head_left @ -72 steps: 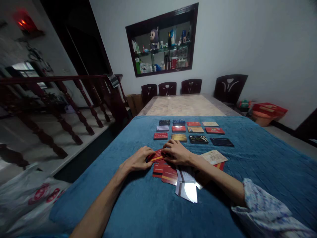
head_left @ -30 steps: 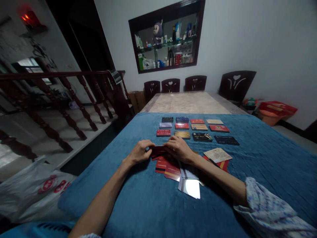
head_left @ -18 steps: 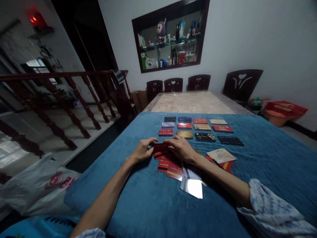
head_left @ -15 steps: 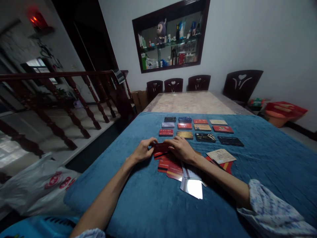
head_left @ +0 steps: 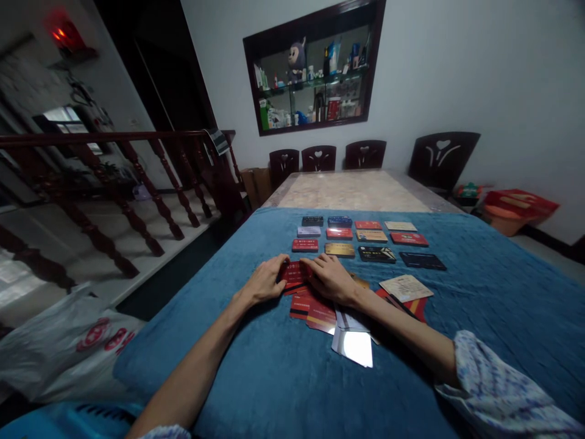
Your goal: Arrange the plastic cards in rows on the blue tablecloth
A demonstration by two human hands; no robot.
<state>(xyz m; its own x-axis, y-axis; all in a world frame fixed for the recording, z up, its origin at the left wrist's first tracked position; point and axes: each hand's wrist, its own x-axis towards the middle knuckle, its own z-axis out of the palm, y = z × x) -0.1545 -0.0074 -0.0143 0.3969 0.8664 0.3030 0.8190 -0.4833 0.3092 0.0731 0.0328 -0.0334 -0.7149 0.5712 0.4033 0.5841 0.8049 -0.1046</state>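
Note:
Between my two hands lies a red card (head_left: 296, 271) with pale print. My left hand (head_left: 267, 279) pinches its left edge, thumb below and fingers above. At its right edge, the fingers of my right hand (head_left: 333, 277) close on the same card. Just below spreads a loose pile of red cards (head_left: 317, 310), partly under my right hand, with white cards (head_left: 353, 346) at its near end, one shining with glare. Beyond my hands stand card stacks in rows, among them a red stack (head_left: 305, 245), a gold stack (head_left: 339, 249) and a black stack (head_left: 377, 253).
A cream card (head_left: 406, 287) rests on red cards right of my right forearm. Blue cloth (head_left: 256, 378) covers the near table; its far part is bare stone-patterned top (head_left: 338, 189). Chairs (head_left: 365, 154) stand behind. A wooden railing (head_left: 150, 137) and white plastic bags (head_left: 68, 347) are at left.
The red card between my hands has tipped flatter, so its printed face now shows. Both hands stay close to where they were, and the stacks keep their places.

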